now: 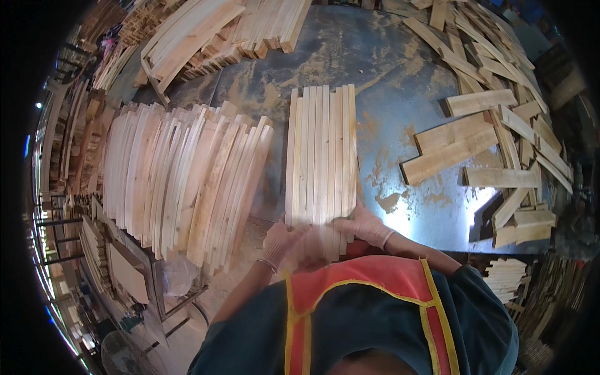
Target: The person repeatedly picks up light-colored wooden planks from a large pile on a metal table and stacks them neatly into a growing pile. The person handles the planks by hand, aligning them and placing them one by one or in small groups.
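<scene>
A bundle of long, pale wooden slats (322,156) stands on edge, side by side, on the dark metal table, pointing away from me. Its far ends are slightly uneven, and its near end overhangs the table edge towards my body. My left hand (284,240), in a light glove, grips the bundle's left side near that end. On the opposite side, my right hand (369,226), also gloved, holds it with the thumb reaching over the top. The fingers beneath the slats are hidden.
Left of the bundle lies a wide row of similar slats (181,181). More boards (269,28) are stacked at the far left. Loose short planks (456,140) are heaped on the right. Sawdust is scattered over the metal table (387,81). A fan (125,353) shows at lower left.
</scene>
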`<state>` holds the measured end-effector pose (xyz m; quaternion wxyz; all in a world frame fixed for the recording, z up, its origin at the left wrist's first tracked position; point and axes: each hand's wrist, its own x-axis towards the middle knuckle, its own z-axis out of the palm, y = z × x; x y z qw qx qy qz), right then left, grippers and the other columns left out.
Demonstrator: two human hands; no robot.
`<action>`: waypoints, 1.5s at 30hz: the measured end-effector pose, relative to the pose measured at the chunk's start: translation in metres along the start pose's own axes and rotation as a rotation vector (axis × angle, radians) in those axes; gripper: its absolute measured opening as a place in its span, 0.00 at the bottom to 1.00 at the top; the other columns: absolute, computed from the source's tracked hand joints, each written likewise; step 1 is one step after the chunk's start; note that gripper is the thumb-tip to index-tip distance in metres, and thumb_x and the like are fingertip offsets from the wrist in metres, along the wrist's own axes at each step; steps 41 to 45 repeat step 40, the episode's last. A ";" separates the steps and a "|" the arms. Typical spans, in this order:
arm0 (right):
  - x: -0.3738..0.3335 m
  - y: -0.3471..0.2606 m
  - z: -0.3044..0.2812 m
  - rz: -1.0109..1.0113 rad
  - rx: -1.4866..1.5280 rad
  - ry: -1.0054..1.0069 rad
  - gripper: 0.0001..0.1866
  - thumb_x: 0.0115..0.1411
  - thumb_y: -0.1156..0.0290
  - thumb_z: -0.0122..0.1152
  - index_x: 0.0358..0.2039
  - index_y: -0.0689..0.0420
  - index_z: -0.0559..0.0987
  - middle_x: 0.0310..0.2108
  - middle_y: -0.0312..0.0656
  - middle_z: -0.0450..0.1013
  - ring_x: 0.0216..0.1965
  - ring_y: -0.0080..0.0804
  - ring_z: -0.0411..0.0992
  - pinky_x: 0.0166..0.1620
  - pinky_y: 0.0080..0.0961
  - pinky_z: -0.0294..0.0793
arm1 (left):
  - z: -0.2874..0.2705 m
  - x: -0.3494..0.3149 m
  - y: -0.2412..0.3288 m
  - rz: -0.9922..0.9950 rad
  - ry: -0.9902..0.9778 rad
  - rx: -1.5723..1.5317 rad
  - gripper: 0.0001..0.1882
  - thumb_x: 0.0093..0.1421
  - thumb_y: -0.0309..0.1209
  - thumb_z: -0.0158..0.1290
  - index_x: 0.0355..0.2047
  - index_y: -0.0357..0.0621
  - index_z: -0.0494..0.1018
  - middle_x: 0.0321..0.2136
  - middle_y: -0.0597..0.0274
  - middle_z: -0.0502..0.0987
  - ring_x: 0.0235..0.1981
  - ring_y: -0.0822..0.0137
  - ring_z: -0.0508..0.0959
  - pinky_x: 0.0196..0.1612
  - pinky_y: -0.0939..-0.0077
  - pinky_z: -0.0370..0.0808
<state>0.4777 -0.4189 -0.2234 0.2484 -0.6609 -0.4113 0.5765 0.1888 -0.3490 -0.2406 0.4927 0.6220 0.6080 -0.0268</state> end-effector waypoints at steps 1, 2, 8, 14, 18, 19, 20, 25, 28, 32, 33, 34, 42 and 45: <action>0.005 -0.001 -0.014 0.005 -0.050 0.011 0.62 0.51 0.37 0.74 0.72 0.68 0.58 0.60 0.67 0.73 0.62 0.59 0.75 0.64 0.43 0.74 | -0.005 -0.002 0.024 0.025 0.002 -0.035 0.40 0.57 0.60 0.63 0.59 0.43 0.79 0.53 0.44 0.83 0.53 0.48 0.84 0.57 0.55 0.78; 0.011 -0.009 -0.031 0.006 -0.101 0.027 0.60 0.52 0.38 0.74 0.71 0.68 0.59 0.60 0.66 0.74 0.61 0.59 0.75 0.64 0.43 0.74 | -0.012 -0.003 0.050 0.055 0.005 -0.069 0.38 0.57 0.60 0.63 0.59 0.45 0.79 0.51 0.46 0.84 0.52 0.49 0.85 0.56 0.55 0.78; 0.062 -0.088 -0.130 -0.159 -0.101 0.212 0.50 0.56 0.40 0.72 0.63 0.69 0.69 0.55 0.62 0.77 0.60 0.58 0.75 0.64 0.43 0.72 | -0.069 0.067 0.198 0.007 -0.010 -0.118 0.36 0.58 0.58 0.62 0.60 0.50 0.78 0.51 0.47 0.85 0.52 0.52 0.85 0.56 0.61 0.78; 0.175 -0.123 -0.221 -0.250 0.112 0.330 0.47 0.57 0.45 0.75 0.64 0.70 0.69 0.54 0.56 0.79 0.55 0.43 0.79 0.58 0.35 0.77 | -0.100 0.217 0.278 0.242 0.032 -0.095 0.40 0.60 0.60 0.59 0.63 0.46 0.73 0.52 0.47 0.84 0.56 0.50 0.83 0.60 0.60 0.76; 0.255 -0.194 -0.282 -0.272 0.217 0.331 0.45 0.57 0.49 0.76 0.63 0.70 0.71 0.48 0.50 0.81 0.46 0.35 0.81 0.46 0.31 0.82 | -0.150 0.316 0.350 0.364 0.099 -0.053 0.36 0.61 0.59 0.58 0.58 0.43 0.76 0.52 0.46 0.84 0.56 0.47 0.82 0.59 0.54 0.77; 0.282 -0.211 -0.295 -0.265 0.221 0.335 0.44 0.57 0.50 0.77 0.62 0.69 0.71 0.47 0.49 0.81 0.46 0.34 0.81 0.45 0.31 0.82 | -0.166 0.341 0.373 0.316 0.162 0.061 0.33 0.63 0.57 0.56 0.55 0.41 0.78 0.52 0.45 0.84 0.56 0.48 0.83 0.59 0.55 0.77; 0.315 -0.215 -0.310 -0.276 0.212 0.390 0.43 0.57 0.50 0.76 0.62 0.68 0.71 0.47 0.49 0.81 0.45 0.36 0.81 0.46 0.31 0.82 | -0.181 0.361 0.401 0.280 0.210 0.180 0.31 0.65 0.56 0.54 0.53 0.39 0.79 0.52 0.44 0.84 0.56 0.49 0.83 0.59 0.55 0.78; 0.449 -0.242 -0.327 -0.077 -0.181 0.476 0.39 0.59 0.56 0.74 0.64 0.64 0.71 0.54 0.47 0.77 0.53 0.34 0.74 0.55 0.27 0.75 | -0.205 0.418 0.431 0.379 0.282 0.845 0.24 0.68 0.48 0.52 0.52 0.40 0.80 0.45 0.50 0.85 0.49 0.51 0.84 0.52 0.58 0.78; 0.444 -0.225 -0.320 -0.183 -0.053 0.389 0.39 0.60 0.59 0.74 0.66 0.64 0.70 0.57 0.48 0.76 0.57 0.36 0.74 0.59 0.29 0.73 | -0.178 0.374 0.388 0.677 0.334 0.941 0.24 0.65 0.47 0.55 0.53 0.44 0.78 0.40 0.55 0.82 0.45 0.50 0.81 0.50 0.56 0.77; 0.362 -0.187 -0.297 -0.309 0.192 0.486 0.41 0.62 0.65 0.72 0.72 0.62 0.67 0.62 0.49 0.75 0.64 0.37 0.71 0.67 0.32 0.69 | -0.154 0.276 0.314 0.885 0.226 0.677 0.22 0.62 0.46 0.59 0.52 0.48 0.77 0.48 0.57 0.79 0.51 0.52 0.77 0.56 0.55 0.73; 0.327 -0.194 -0.297 -0.373 0.298 0.432 0.41 0.62 0.67 0.70 0.74 0.61 0.65 0.64 0.49 0.74 0.66 0.37 0.70 0.69 0.35 0.68 | -0.153 0.249 0.293 0.873 0.226 0.630 0.23 0.62 0.46 0.60 0.53 0.48 0.77 0.48 0.57 0.79 0.51 0.51 0.77 0.57 0.54 0.73; 0.282 -0.217 -0.301 -0.439 0.398 0.380 0.42 0.63 0.70 0.69 0.75 0.60 0.63 0.65 0.49 0.73 0.67 0.37 0.69 0.71 0.38 0.67 | -0.152 0.226 0.274 0.868 0.229 0.580 0.24 0.61 0.46 0.61 0.54 0.48 0.77 0.49 0.56 0.79 0.52 0.51 0.77 0.58 0.54 0.72; -0.008 -0.329 -0.323 -1.223 -0.307 0.668 0.52 0.63 0.41 0.66 0.77 0.59 0.58 0.67 0.53 0.70 0.64 0.47 0.73 0.63 0.41 0.75 | -0.133 0.093 0.217 0.562 0.198 0.728 0.27 0.60 0.45 0.62 0.57 0.46 0.77 0.55 0.53 0.79 0.56 0.48 0.77 0.59 0.51 0.73; -0.008 -0.329 -0.323 -1.223 -0.307 0.668 0.52 0.63 0.41 0.66 0.77 0.59 0.58 0.67 0.53 0.70 0.64 0.47 0.73 0.63 0.41 0.75 | -0.133 0.093 0.217 0.562 0.198 0.728 0.27 0.60 0.45 0.62 0.57 0.46 0.77 0.55 0.53 0.79 0.56 0.48 0.77 0.59 0.51 0.73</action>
